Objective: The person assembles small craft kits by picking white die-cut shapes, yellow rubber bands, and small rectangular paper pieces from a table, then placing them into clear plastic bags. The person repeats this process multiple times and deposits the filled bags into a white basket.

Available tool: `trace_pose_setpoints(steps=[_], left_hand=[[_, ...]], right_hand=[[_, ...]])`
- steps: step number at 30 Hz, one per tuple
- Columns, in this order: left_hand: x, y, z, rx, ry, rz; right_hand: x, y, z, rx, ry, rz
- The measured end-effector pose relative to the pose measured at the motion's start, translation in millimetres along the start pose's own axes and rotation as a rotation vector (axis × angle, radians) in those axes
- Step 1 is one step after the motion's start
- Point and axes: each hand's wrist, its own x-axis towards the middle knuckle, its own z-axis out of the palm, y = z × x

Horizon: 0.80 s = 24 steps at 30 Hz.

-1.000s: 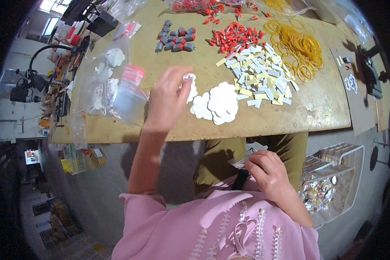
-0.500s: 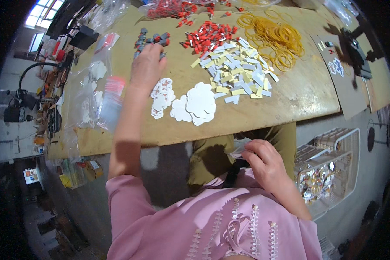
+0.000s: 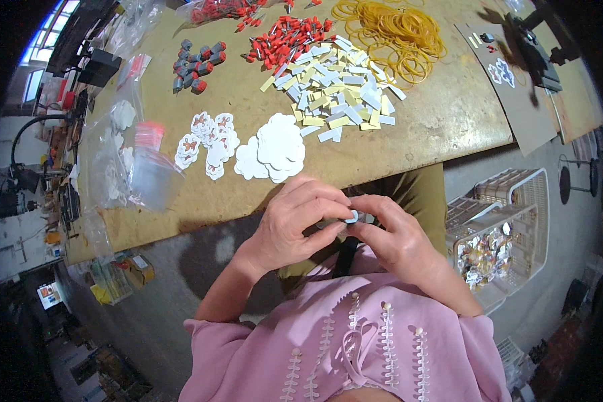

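In front of my lap, just off the table's near edge, my two hands meet. My left hand [image 3: 291,218] pinches a small light-blue piece [image 3: 351,216] between thumb and forefinger. Facing it, my right hand [image 3: 400,231] is closed at the fingertips on what looks like a small clear plastic bag [image 3: 362,218], mostly hidden by the fingers. Small grey-and-red pieces [image 3: 197,65] lie in a cluster at the left of the table. Nearer me are printed die-cut cards [image 3: 216,142] and a stack of white scalloped cards [image 3: 281,144].
On the tabletop [image 3: 409,151] lie red-capped parts [image 3: 291,40], white and yellow strips [image 3: 345,90] and yellow rubber bands [image 3: 409,40]. Clear bags with pink tops [image 3: 151,157] sit at left. Right of my legs, a plastic basket [image 3: 546,228] holds packed items.
My left hand has come back from the grey-and-red cluster to my right hand, carrying a small piece. The printed cards are now spread wider, and the view has shifted.
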Motion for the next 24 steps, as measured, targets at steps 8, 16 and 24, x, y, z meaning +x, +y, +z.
trace_pose_setpoints(steps=[8,16,24], left_hand=[[38.8,-33.8,-64.6,0.297,0.150,-0.227],[101.1,-159.9,-118.9,0.611,0.224,-0.180],[88.7,-129.9,-112.7,0.591,0.146,-0.398]], right_hand=[[-8.1,1.4,6.8,-0.002,-0.107,0.035],[-15.3,0.2,-0.5,-0.066,-0.170,0.064],[-13.2,6.1,-15.6,-0.109,-0.104,0.040]])
